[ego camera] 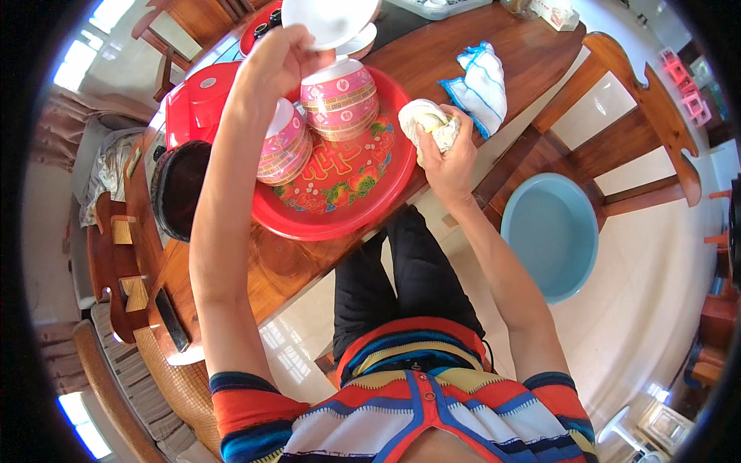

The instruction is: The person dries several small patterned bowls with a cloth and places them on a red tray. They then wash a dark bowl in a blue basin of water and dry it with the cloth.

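My left hand [298,57] grips the lower rim of a white bowl [331,18], which is tilted so its white inside faces me. Just below that hand, pink patterned bowls stand upside down in two stacks, a taller right stack [341,101] and a left stack [283,150] partly behind my forearm. Both stacks rest on a round red tray [347,217] with a fruit and flower print. A crumpled cream cloth [425,121] is bunched in my right hand [454,159], over the tray's right edge. Behind the stacks, another bowl [360,43] is partly hidden.
A white cloth with blue edging [483,87] lies on the wooden table [417,49]. A blue basin [550,237] sits on the wooden chair [628,139] at right. Left of my forearm are a red plastic container [194,107], a dark round vessel [180,191] and a phone [172,319].
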`<state>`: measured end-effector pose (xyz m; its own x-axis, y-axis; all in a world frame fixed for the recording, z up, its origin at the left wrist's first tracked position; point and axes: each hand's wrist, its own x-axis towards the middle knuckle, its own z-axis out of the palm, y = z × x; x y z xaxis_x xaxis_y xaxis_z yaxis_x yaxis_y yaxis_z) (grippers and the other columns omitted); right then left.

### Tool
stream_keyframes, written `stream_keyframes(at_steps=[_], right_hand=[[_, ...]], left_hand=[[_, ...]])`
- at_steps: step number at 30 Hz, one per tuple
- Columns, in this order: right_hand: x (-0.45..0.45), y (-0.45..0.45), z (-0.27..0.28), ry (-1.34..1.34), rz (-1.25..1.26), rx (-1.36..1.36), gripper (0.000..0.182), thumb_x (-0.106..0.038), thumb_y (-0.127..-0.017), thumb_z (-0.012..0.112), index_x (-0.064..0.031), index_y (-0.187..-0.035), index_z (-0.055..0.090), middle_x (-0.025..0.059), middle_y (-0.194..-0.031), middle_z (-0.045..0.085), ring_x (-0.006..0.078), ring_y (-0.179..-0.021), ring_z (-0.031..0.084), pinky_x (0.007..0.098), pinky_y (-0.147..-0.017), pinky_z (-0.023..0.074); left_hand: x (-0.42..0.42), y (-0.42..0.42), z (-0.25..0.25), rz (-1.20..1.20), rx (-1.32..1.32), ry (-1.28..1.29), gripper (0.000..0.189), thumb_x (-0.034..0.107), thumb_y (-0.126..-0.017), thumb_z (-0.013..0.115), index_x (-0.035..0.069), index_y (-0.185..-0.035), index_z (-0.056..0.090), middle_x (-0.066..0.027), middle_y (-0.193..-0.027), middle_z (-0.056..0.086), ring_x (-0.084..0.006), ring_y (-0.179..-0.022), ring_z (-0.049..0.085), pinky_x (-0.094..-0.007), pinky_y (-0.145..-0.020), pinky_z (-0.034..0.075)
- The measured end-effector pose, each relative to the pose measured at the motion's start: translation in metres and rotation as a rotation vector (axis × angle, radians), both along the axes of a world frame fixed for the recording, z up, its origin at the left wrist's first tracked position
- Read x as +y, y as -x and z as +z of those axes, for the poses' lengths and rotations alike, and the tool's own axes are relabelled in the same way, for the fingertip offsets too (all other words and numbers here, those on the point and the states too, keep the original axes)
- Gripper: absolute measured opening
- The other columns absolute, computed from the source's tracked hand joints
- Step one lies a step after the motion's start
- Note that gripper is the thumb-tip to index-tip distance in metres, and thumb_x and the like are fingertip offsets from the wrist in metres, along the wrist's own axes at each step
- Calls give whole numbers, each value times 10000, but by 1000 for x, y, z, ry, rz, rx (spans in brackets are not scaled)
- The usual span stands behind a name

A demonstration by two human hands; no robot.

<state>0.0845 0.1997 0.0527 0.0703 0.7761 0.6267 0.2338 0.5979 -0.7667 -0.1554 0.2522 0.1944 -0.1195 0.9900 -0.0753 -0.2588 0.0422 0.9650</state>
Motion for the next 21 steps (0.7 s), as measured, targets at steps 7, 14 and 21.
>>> stream_keyframes(at_steps=[7, 14, 21], right_hand=[[-2, -2, 7, 154, 56, 113, 377, -212, -788, 687, 9, -1021, 490, 165, -878, 611, 260, -785, 617, 352, -703, 482], [-23, -30, 18, 558, 295, 470, 342, -208, -755, 707, -16, -988, 547, 46, -911, 596, 99, -787, 557, 252, -674, 443], [-57, -89, 21, 687, 268, 520, 353, -119, -750, 709, -18, -1041, 536, 53, -969, 593, 120, -854, 571, 260, -752, 465]], left_hand=[[-152, -56, -15, -112, -156, 92, 494, -42, -718, 429, -113, -1201, 351, -230, -1023, 567, -320, -793, 639, -403, -541, 592], [-242, -92, -46, -142, -422, 314, 663, -54, -630, 478, -96, -1267, 298, -262, -1036, 531, -367, -781, 633, -462, -561, 585], [-260, -111, -69, -101, -534, 339, 717, -53, -618, 535, -59, -1293, 295, -235, -1052, 546, -319, -771, 646, -413, -513, 592]])
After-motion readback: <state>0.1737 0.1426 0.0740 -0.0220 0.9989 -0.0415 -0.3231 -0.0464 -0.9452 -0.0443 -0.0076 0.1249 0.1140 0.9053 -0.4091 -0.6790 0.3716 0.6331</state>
